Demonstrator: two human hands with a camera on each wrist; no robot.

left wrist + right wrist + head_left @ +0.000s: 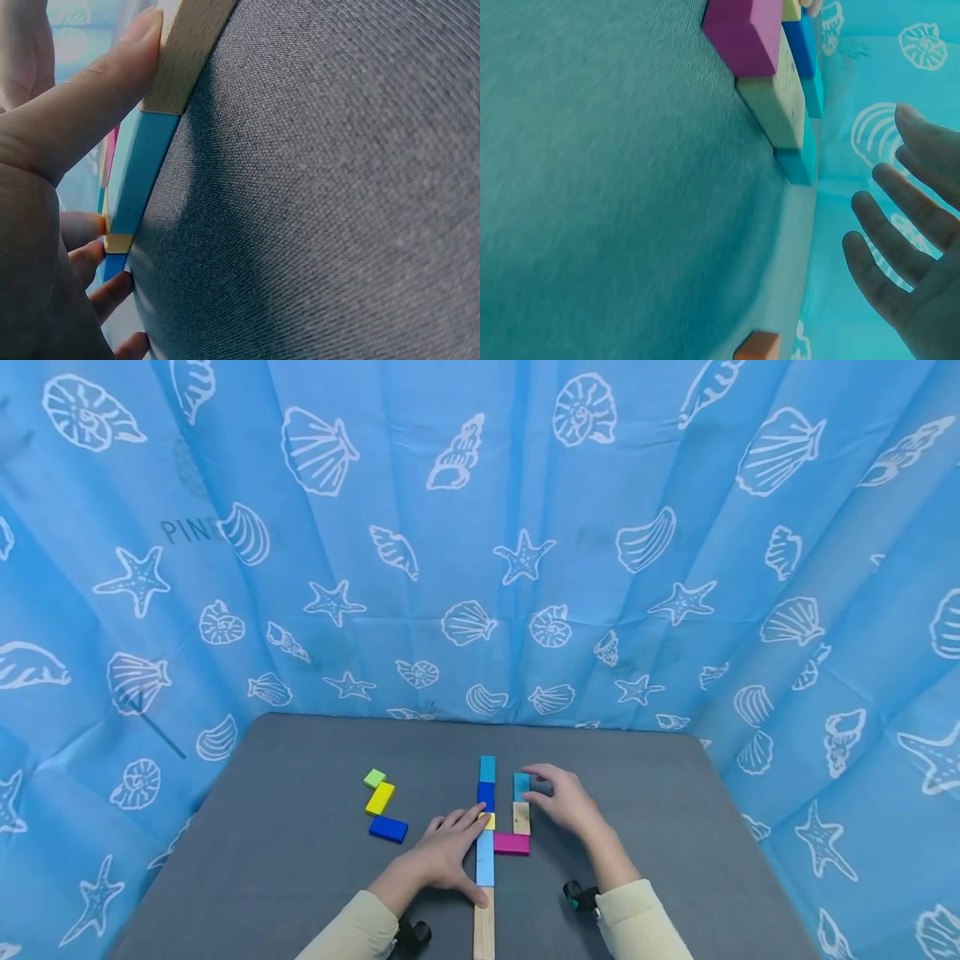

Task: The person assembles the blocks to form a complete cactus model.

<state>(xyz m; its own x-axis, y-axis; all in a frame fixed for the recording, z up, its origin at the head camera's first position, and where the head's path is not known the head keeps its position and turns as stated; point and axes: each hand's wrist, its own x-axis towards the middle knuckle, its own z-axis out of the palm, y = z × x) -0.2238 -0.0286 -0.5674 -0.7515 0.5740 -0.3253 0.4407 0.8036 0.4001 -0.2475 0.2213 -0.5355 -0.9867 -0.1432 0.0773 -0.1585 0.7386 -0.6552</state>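
Observation:
A straight column of coloured blocks runs up the table. My left hand (441, 857) lies spread along its left side, thumb on a plain wooden block (484, 927), fingertips at a small yellow block (491, 821). Between them shows a light blue block (485, 858); farther up come a dark blue block (486, 795) and a teal block (487, 768). Beside the column, a magenta block (512, 845), a wooden block (521, 818) and a second teal block (521, 787) form a branch. My right hand (566, 800) hovers there, its fingers parted and apart from the blocks (789, 105).
Left of the column lie a green block (374, 778), a yellow block (380, 798) and a dark blue block (388, 828). An orange block (757, 346) sits to the right, mostly hidden behind the right hand in the head view. A shell-print curtain (480, 568) hangs behind the grey table (300, 893).

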